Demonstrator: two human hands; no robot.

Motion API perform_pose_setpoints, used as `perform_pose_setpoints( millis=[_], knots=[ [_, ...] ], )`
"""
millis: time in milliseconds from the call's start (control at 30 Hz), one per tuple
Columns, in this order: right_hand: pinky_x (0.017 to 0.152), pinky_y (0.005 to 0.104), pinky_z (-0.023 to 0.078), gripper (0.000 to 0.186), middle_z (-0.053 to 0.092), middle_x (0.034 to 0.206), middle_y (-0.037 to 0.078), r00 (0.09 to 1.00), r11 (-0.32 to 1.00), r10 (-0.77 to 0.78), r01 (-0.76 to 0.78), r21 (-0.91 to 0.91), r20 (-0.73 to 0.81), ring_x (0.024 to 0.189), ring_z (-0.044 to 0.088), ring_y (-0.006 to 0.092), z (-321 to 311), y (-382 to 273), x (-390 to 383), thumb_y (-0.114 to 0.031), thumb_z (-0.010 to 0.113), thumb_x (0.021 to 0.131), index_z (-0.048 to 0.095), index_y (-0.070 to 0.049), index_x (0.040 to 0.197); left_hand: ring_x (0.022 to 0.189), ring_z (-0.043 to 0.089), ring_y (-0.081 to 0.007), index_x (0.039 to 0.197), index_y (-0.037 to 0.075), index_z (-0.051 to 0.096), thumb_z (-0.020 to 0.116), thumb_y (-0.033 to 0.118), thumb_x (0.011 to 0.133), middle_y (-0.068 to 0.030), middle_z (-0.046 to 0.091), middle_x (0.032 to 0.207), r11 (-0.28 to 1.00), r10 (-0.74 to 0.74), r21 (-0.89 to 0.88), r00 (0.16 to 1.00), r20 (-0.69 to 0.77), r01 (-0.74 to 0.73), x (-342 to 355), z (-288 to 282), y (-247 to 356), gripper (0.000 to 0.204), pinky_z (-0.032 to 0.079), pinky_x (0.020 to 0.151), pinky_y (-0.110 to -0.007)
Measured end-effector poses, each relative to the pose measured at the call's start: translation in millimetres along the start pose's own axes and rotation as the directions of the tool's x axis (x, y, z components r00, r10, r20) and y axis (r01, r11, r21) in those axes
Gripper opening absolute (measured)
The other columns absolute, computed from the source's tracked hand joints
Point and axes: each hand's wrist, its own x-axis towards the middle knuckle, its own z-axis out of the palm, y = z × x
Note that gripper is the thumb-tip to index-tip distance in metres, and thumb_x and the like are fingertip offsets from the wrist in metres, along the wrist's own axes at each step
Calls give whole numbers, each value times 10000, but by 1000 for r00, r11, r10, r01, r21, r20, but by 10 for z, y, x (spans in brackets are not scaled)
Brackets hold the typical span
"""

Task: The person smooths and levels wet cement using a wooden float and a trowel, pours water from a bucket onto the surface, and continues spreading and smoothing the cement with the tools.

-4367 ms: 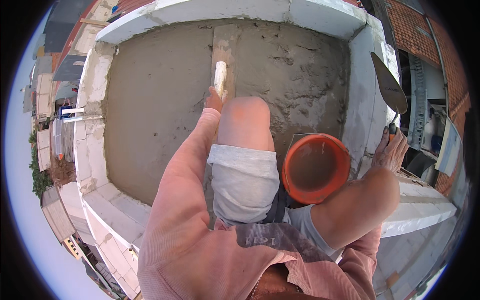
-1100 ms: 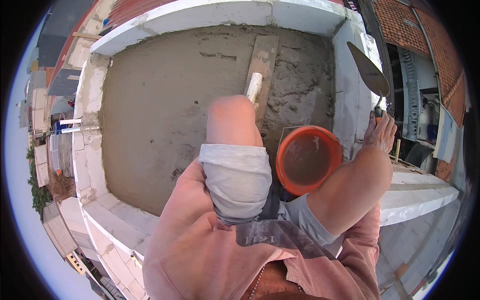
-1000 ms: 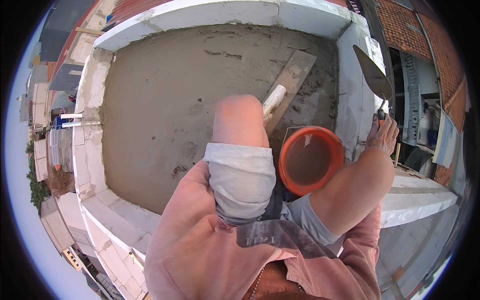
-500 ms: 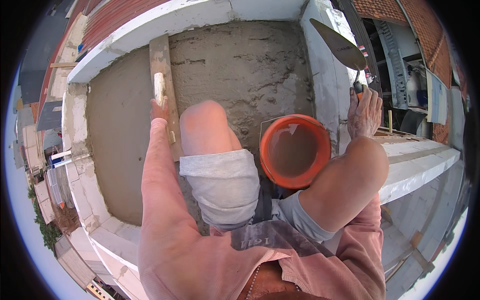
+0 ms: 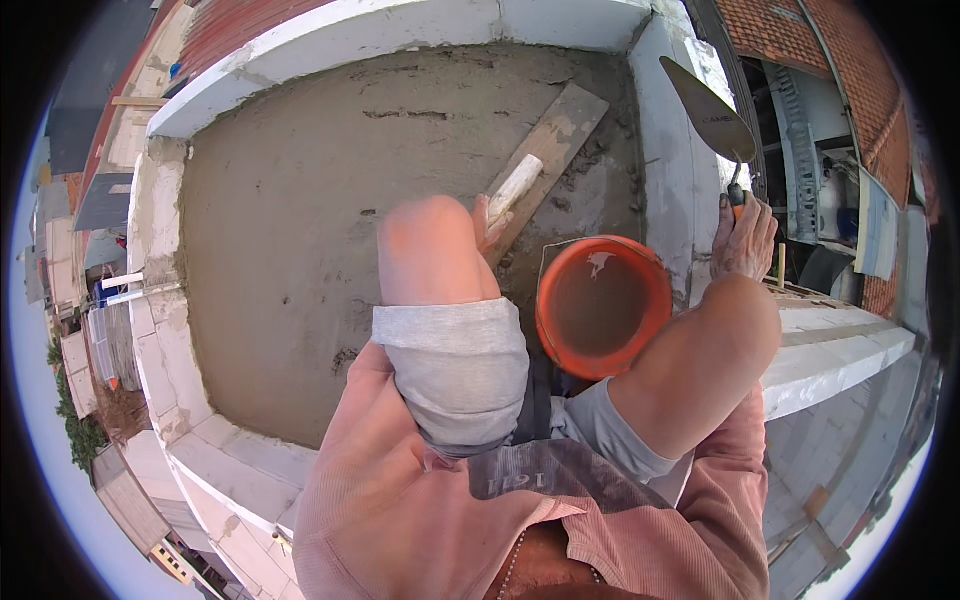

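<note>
One bare left hand [image 5: 487,228], partly behind the knee [image 5: 428,225], clamps the white cylindrical handle [image 5: 516,188] of a long wooden float [image 5: 570,122], slantwise on wet grey-brown mortar [image 5: 280,230]. Well apart, the right hand [image 5: 746,242] grips a pointed grey metal trowel [image 5: 710,112] beside the white block wall [image 5: 660,150]. Between the hands stands a round orange bucket [image 5: 659,300] of murky liquid.

One short dark word [image 5: 717,120] is printed on the pointed grey metal trowel [image 5: 707,108], near its broad end. Pale digits [image 5: 538,481] stand on the dark grey panel [image 5: 600,480] of the pink ribbed shirt [image 5: 395,505], toward the panel's left edge.
</note>
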Motion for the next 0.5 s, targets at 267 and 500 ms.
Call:
perform_pose_setpoints(
  millis=[267,500],
  knots=[
    [828,460,445,336,533,1069,123,998,989,-62,62,138,-2,1021,523,332,-90,108,84,-312,574,941,512,-78,1175,1037,591,-496,1296,27,384,540,587,878,-339,606,1097,991,-100,-113,956,-275,71,2,-1025,-471,716,468,909,-523],
    [773,422,440,400,548,845,151,636,784,-567,223,579,523,818,571,311,-807,-663,950,-394,485,975,561,-2,980,1017,603,-491,1218,23,418,537,598,874,-337,611,1080,955,-270,-82,725,-633,284,177,-2069,-1571,681,480,876,-526]
  ],
)
